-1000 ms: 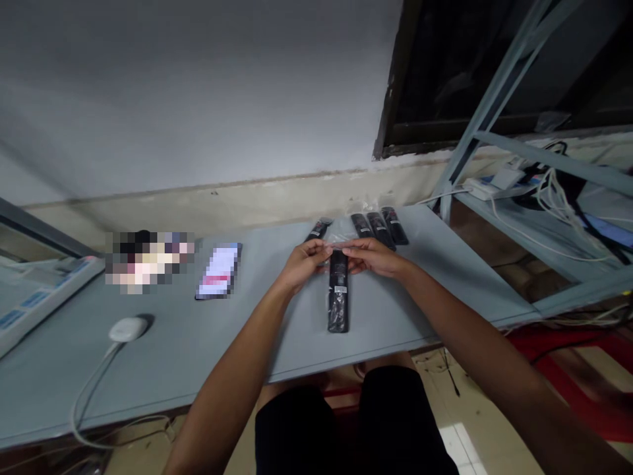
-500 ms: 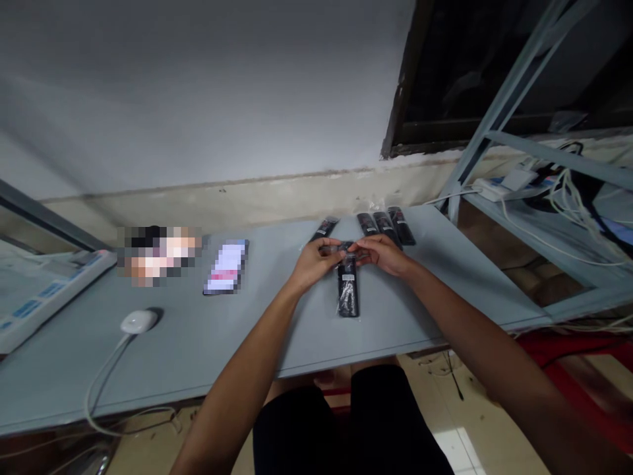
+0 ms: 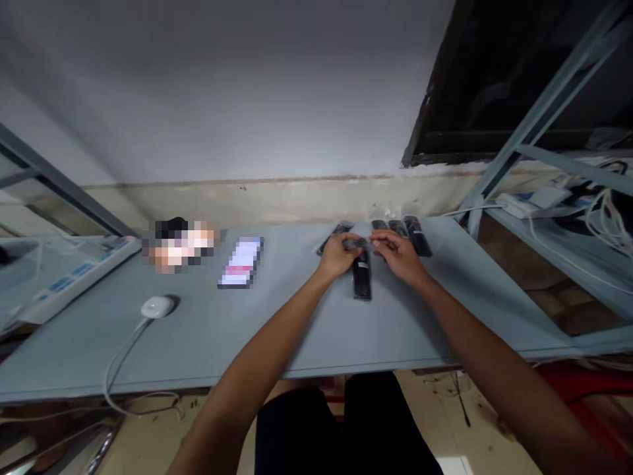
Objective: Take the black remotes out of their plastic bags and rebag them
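Note:
A black remote control [image 3: 362,282] in a clear plastic sleeve, with a small white label, lies in front of me with its near end toward me. My left hand [image 3: 340,256] is closed on its far end, thumb and fingers pinching there. My right hand [image 3: 399,256] is closed just right of that end, fingertips together at what looks like the sleeve's clear plastic; the exact grip is too small to make out. Behind my left hand lies another sleeved remote [image 3: 330,239], partly hidden. Several more sleeved remotes [image 3: 418,236] lie side by side behind my right hand.
On the left of the grey table [image 3: 237,343] are a lit phone [image 3: 241,262], a blurred-out item [image 3: 180,245], a white round device [image 3: 157,307] with a cable, and a power strip [image 3: 82,274]. A metal shelf frame [image 3: 524,138] with cables stands right.
The view has shifted, so the table items sit further right. Both hands stay at the remote's far end; its sleeve no longer shows wide shiny folds at the near end.

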{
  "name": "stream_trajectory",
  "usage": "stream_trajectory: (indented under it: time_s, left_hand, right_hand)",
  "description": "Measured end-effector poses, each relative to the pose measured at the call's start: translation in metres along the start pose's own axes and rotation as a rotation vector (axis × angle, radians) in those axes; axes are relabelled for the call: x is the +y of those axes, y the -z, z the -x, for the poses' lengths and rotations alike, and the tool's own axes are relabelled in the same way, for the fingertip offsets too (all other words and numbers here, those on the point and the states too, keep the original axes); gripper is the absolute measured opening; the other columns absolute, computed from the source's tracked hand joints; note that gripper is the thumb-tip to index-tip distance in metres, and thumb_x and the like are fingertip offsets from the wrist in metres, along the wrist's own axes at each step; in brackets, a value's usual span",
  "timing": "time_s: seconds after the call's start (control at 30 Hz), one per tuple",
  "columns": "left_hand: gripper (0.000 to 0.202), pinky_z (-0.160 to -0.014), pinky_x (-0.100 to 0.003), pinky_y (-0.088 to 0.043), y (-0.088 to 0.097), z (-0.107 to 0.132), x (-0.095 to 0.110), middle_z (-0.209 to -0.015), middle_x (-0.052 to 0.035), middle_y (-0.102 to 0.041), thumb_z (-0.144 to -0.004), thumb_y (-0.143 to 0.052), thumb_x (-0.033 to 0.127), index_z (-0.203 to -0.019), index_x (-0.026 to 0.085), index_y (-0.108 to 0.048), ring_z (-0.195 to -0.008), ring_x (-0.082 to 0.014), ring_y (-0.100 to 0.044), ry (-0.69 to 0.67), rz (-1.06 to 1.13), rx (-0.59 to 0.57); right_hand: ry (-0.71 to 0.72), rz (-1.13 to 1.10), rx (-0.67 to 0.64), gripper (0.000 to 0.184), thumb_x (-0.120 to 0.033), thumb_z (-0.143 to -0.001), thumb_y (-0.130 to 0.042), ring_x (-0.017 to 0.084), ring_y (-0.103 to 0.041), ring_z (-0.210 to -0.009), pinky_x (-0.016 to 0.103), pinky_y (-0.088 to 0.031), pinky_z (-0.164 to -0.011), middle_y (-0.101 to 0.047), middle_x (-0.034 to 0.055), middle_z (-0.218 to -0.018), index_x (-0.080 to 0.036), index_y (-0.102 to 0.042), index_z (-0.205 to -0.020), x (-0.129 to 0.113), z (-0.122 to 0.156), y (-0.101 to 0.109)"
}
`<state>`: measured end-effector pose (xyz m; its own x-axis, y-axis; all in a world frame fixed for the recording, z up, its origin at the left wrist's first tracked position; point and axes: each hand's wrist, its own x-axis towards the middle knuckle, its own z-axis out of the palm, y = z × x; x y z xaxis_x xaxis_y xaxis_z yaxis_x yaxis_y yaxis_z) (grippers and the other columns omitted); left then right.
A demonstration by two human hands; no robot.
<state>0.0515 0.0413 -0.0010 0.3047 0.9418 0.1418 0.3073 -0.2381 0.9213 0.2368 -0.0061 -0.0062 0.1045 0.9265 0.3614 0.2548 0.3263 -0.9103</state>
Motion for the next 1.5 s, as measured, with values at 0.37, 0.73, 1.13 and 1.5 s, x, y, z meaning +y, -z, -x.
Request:
stream_trajectory:
  time_s: [0.37, 0.73, 1.13, 1.5]
  left_hand:
    - [0.022, -0.106, -0.038, -0.049, -0.034, -0.04, 0.007, -0.117, -0.0151, -0.069, -0.085, -0.07, 0.013, -0.106, 0.015, -0.077, -0.113, -0.0266, -0.065, -0.166, -0.426, 0.11]
    - [0.055, -0.111, -0.051, -0.041, 0.043, 0.025, -0.004, -0.14, -0.0211, -0.058, -0.084, -0.076, 0.025, -0.136, 0.017, -0.062, -0.132, -0.0379, -0.051, -0.08, -0.688, 0.247]
    - [0.051, -0.102, -0.036, -0.054, 0.072, 0.036, 0.004, -0.122, -0.0109, -0.066, -0.085, -0.076, 0.031, -0.133, 0.021, -0.059, -0.11, -0.0213, -0.065, -0.301, -0.173, 0.495]
    - [0.039, -0.09, -0.029, -0.058, 0.08, 0.049, 0.043, -0.121, -0.0078, -0.068, -0.09, -0.075, 0.055, -0.116, 0.027, -0.075, -0.11, -0.0203, -0.066, -0.552, 0.236, 0.677]
  right_hand:
    - [0.196, 0.335, -0.163, 0.036, -0.032, -0.088, -0.068, 0.025, -0.071, -0.097, 0.043, -0.056, -0.09, -0.075, 0.007, -0.107, -0.023, -0.07, -0.122, 0.009, 0.0, 0.007]
    - [0.267, 0.5, -0.481, 0.075, -0.04, -0.075, -0.087, 0.035, -0.063, -0.125, 0.056, -0.046, -0.112, -0.073, 0.0122, -0.126, -0.026, -0.063, -0.144, 0.0, 0.005, 0.008]
    - [0.274, 0.422, -0.177, 0.042, -0.051, -0.082, -0.08, 0.035, -0.065, -0.12, 0.056, -0.048, -0.109, -0.074, 0.0137, -0.122, -0.023, -0.077, -0.113, 0.007, 0.005, -0.003]
    - [-0.66, -0.505, -0.464, 0.057, -0.061, -0.1, -0.054, 0.025, -0.081, -0.083, 0.031, -0.062, -0.061, -0.08, 0.013, -0.114, -0.029, -0.038, -0.145, -0.031, 0.016, -0.014]
